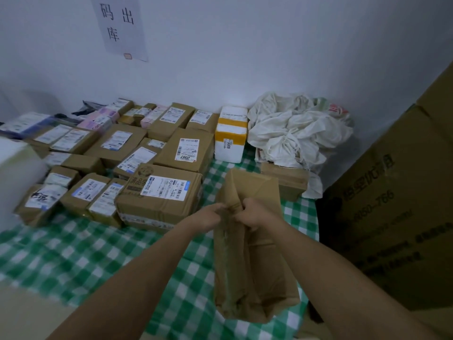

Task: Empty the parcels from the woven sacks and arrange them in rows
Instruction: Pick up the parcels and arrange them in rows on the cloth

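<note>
I see a green checked cloth (73,253) over the worktop, a paper sign (120,25) on the white wall (269,45), and a big carton (392,217) at right.

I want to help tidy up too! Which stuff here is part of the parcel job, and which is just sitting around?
Part of the job:
brown parcel gripped by left hand and right hand
rows of parcels
white foam box
empty woven sacks

Just lying about:
wall notice
big carton
checked cloth
</note>
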A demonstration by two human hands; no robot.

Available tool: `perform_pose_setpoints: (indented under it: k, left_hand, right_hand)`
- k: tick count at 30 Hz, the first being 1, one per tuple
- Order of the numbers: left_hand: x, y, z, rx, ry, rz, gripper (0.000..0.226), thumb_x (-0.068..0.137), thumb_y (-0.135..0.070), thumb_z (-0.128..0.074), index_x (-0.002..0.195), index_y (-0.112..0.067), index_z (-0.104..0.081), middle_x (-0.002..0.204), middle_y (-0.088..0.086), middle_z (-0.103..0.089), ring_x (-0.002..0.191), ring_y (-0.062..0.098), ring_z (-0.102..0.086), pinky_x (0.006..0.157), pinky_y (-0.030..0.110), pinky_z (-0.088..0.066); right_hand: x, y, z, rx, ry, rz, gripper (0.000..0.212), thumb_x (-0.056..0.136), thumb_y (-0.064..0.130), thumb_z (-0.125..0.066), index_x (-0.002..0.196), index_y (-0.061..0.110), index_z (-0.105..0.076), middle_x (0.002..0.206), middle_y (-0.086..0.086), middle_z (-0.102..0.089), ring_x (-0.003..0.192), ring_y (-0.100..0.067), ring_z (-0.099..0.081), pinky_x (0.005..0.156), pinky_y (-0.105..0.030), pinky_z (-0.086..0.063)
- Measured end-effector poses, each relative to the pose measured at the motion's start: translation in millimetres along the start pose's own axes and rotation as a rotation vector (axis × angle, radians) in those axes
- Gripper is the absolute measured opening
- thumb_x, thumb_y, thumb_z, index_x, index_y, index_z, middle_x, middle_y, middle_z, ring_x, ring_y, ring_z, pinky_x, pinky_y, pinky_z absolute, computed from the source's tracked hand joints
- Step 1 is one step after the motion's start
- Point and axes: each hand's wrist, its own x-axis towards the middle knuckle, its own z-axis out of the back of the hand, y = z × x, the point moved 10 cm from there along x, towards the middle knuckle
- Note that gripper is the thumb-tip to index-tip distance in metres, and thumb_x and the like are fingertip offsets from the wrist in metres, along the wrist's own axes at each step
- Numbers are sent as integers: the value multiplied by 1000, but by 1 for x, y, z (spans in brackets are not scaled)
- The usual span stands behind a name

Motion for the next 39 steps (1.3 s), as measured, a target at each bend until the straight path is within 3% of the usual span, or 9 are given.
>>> perform_pose_setpoints:
  k: [5, 12, 15, 19, 22, 28, 34, 37, 39]
  left_hand:
    - [-5, -2, 33, -43, -171, 13, 48, 103, -31, -36, 149, -22, -27, 148, 7, -38, 133, 30, -39, 107, 40, -32]
    - [1, 0, 71, -299, -284, 114, 104, 74, -87, -22, 151, -16, -22, 156, 11, -25, 142, 34, -25, 115, 54, -22]
    - [-15, -31, 88, -423, -320, 72, 93, 83, -78, -26, 152, -15, -20, 154, 9, -29, 139, 32, -32, 112, 48, -29]
    - [-34, -79, 125, -463, -465, -69, 75, 94, -63, -30, 150, -15, -21, 151, 8, -33, 135, 30, -37, 109, 47, -35]
    - [-48, -113, 150, -467, -537, -168, 71, 94, -64, -26, 150, -19, -20, 151, 6, -33, 135, 28, -36, 107, 46, -34]
    - [-53, -139, 160, -559, -488, -168, 85, 86, -77, -15, 154, -26, -4, 160, 2, -13, 145, 28, -18, 116, 54, -18]
    - [-45, -146, 153, -612, -432, -172, 99, 75, -87, -23, 152, -29, 3, 160, 0, -12, 143, 30, -21, 111, 58, -26]
    - [-38, -146, 146, -642, -338, -168, 116, 58, -99, -23, 150, -30, -20, 155, 1, -29, 138, 28, -33, 109, 56, -31]
    - [-38, -156, 139, -688, -227, -213, 103, 68, -93, -19, 144, -27, -40, 142, 4, -48, 128, 27, -47, 99, 49, -43]
  right_hand:
    - [-10, 14, 23, -17, 32, 62, 20, 86, 20, -65, 81, 13, -48, 82, -5, -54, 68, -17, -54, 51, -26, -44]
    - [-41, 26, 83, 181, 26, 123, 35, 90, 20, -67, 122, 11, -55, 111, -1, -60, 100, -18, -59, 81, -29, -51]
    - [-59, 32, 111, 279, -28, 164, 27, 91, 16, -65, 116, 16, -55, 104, 5, -60, 91, -10, -58, 68, -18, -46]
    - [-69, 51, 136, 399, -113, 220, 36, 86, 14, -66, 117, 25, -52, 110, 5, -63, 98, -14, -60, 81, -29, -51]
    - [-75, 56, 152, 619, -160, 212, 31, 80, 32, -63, 109, 24, -52, 109, -2, -59, 87, -16, -59, 76, -31, -48]
    - [-72, 40, 163, 1030, -173, 114, 120, 47, 101, -40, 130, 17, -56, 123, -8, -64, 108, -28, -63, 88, -51, -54]
    - [-81, 40, 167, 1142, -94, 108, 81, 82, 80, -36, 114, 11, -62, 111, -18, -65, 102, -36, -63, 78, -47, -55]
    - [-83, 43, 176, 1065, -156, 157, 48, 89, 56, -50, 115, 16, -53, 105, -16, -61, 81, -30, -65, 68, -40, -55]
    - [-82, 44, 184, 1051, -168, 198, 51, 87, 43, -59, 129, 25, -39, 106, -16, -59, 72, -28, -66, 65, -39, -56]
